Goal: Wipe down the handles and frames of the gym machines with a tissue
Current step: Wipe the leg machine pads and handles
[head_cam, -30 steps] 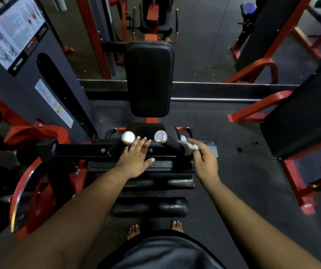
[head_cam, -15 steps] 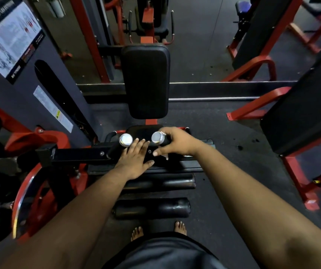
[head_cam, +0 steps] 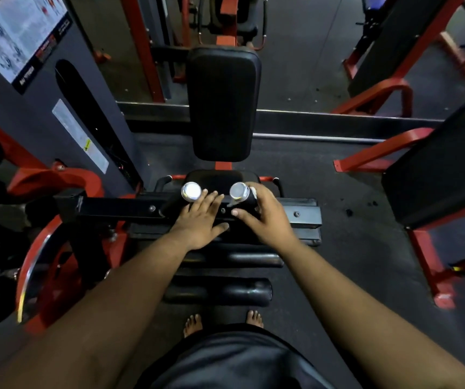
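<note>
Two short black handles with shiny chrome end caps, the left handle and the right handle, stick up from a black crossbar of the gym machine. My left hand lies flat with straight fingers on the bar, just below the left handle. My right hand curls around the right handle's grip, with a white tissue peeking out between the fingers and the grip. Most of the tissue is hidden under that hand.
A black back pad stands upright behind the handles, two black foam rollers lie below them. A grey weight-stack housing and red frame fill the left. Red-framed machines stand to the right. My bare feet are on the dark floor.
My right hand with the tissue came in from the right end of the bar onto the right handle and now slides slightly down its grip. My left hand has stayed in place.
</note>
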